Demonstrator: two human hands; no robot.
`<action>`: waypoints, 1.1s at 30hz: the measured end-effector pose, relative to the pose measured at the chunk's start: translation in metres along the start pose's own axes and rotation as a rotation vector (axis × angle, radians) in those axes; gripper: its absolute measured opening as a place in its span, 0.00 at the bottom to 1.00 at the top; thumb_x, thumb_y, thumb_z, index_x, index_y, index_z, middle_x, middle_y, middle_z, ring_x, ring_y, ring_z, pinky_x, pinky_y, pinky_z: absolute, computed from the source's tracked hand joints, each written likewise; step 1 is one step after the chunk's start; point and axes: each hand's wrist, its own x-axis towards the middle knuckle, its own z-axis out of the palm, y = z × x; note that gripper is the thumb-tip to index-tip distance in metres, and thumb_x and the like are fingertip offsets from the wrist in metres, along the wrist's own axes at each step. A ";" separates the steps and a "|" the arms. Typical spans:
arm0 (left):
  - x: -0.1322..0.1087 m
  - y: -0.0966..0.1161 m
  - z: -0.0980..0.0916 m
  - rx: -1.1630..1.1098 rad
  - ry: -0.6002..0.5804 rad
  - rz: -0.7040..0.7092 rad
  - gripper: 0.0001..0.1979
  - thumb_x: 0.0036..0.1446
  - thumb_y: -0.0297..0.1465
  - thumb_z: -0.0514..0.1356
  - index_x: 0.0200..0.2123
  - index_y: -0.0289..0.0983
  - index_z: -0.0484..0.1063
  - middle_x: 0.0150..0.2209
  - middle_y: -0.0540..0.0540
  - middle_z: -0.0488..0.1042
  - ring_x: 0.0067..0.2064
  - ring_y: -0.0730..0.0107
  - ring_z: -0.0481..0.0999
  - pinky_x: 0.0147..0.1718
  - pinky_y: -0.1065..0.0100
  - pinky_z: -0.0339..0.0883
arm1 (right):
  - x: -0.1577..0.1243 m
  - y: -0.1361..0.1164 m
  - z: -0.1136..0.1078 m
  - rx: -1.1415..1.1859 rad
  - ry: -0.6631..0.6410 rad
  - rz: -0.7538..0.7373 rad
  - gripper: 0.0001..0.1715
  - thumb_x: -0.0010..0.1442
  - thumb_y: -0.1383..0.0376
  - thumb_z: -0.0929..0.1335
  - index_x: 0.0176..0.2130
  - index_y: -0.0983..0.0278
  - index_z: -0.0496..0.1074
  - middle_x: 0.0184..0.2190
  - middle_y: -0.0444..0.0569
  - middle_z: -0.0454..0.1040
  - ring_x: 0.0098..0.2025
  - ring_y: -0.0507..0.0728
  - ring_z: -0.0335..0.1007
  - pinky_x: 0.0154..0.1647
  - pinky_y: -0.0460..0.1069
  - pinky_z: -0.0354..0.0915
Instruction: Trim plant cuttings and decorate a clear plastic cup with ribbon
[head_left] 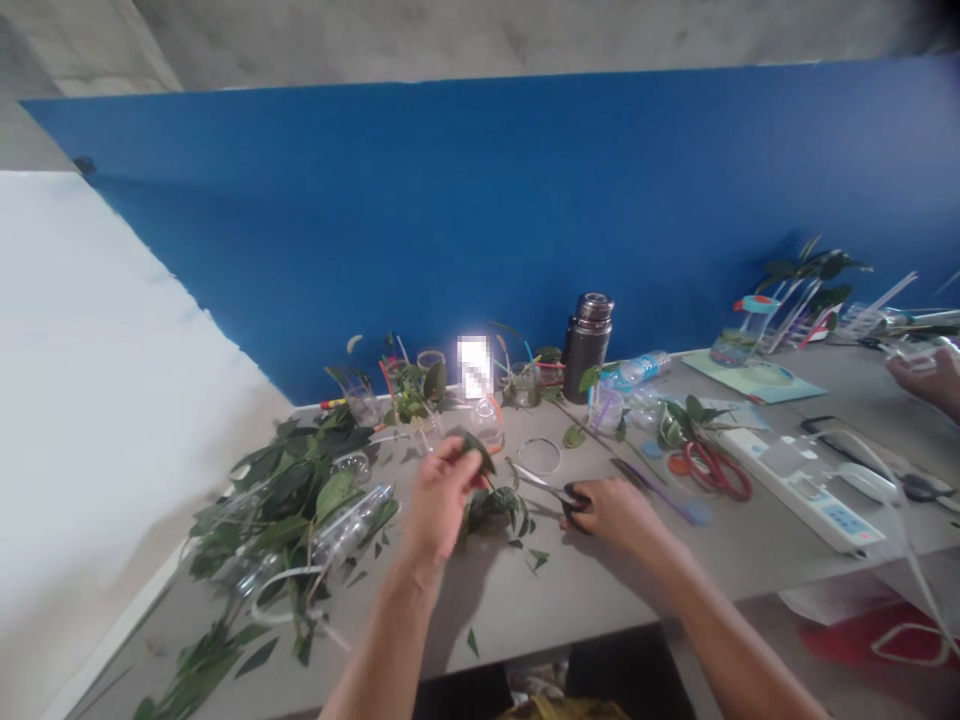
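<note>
My left hand (pixel 439 500) is raised a little above the grey table (pixel 600 590), its fingers pinched on a dark green leaf (pixel 478 452) of a plant cutting. More leaves of that cutting (pixel 495 508) lie just below and to the right. My right hand (pixel 615 512) rests on the table and grips the black handles of scissors (pixel 551 492), whose blades point left towards the cutting. Small leaf scraps (pixel 537 556) lie between my hands.
A heap of leafy stems and clear plastic bottles (pixel 285 510) fills the table's left. Cups with cuttings, a dark flask (pixel 587 345), red scissors (pixel 712 468) and a white power strip (pixel 814 490) stand behind and right. Another person's hand (pixel 930 380) is at the far right.
</note>
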 end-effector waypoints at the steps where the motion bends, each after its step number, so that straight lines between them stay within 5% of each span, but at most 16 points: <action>1: -0.006 -0.012 0.006 0.079 -0.062 -0.042 0.11 0.46 0.35 0.72 0.32 0.36 0.78 0.29 0.48 0.78 0.29 0.72 0.74 0.28 0.71 0.68 | 0.001 -0.003 0.003 0.032 0.015 -0.011 0.12 0.57 0.58 0.74 0.26 0.61 0.76 0.25 0.48 0.78 0.26 0.56 0.68 0.27 0.49 0.46; 5: -0.023 -0.053 0.026 0.273 -0.192 -0.040 0.06 0.51 0.32 0.67 0.32 0.36 0.79 0.34 0.45 0.79 0.38 0.65 0.76 0.39 0.67 0.70 | 0.002 -0.018 0.020 0.136 0.134 -0.030 0.10 0.62 0.61 0.69 0.30 0.61 0.76 0.27 0.49 0.79 0.28 0.56 0.71 0.29 0.48 0.49; 11: -0.017 -0.079 0.031 0.395 -0.042 0.005 0.07 0.52 0.35 0.65 0.31 0.36 0.77 0.28 0.47 0.77 0.32 0.65 0.74 0.34 0.66 0.68 | 0.001 -0.028 0.043 0.204 0.169 -0.102 0.08 0.61 0.67 0.66 0.37 0.64 0.76 0.35 0.54 0.82 0.35 0.58 0.76 0.33 0.47 0.54; 19: -0.007 -0.096 0.029 0.437 0.064 -0.025 0.07 0.51 0.34 0.65 0.27 0.36 0.77 0.25 0.47 0.76 0.28 0.66 0.72 0.30 0.67 0.65 | 0.002 -0.010 0.044 0.320 0.077 -0.177 0.12 0.64 0.64 0.66 0.42 0.64 0.78 0.40 0.54 0.82 0.40 0.60 0.77 0.39 0.49 0.61; 26: -0.003 -0.095 0.026 0.400 0.014 -0.077 0.07 0.48 0.34 0.67 0.28 0.36 0.77 0.25 0.47 0.76 0.27 0.68 0.73 0.28 0.69 0.65 | -0.005 -0.002 0.045 0.436 0.132 -0.125 0.17 0.62 0.63 0.67 0.48 0.63 0.81 0.42 0.55 0.84 0.41 0.63 0.79 0.43 0.51 0.67; 33: 0.002 -0.051 0.011 0.330 0.003 -0.027 0.08 0.50 0.35 0.65 0.31 0.36 0.78 0.26 0.47 0.77 0.26 0.70 0.73 0.25 0.70 0.67 | -0.017 0.030 0.061 0.312 0.249 0.002 0.20 0.64 0.61 0.65 0.49 0.63 0.82 0.50 0.59 0.83 0.53 0.67 0.79 0.54 0.57 0.70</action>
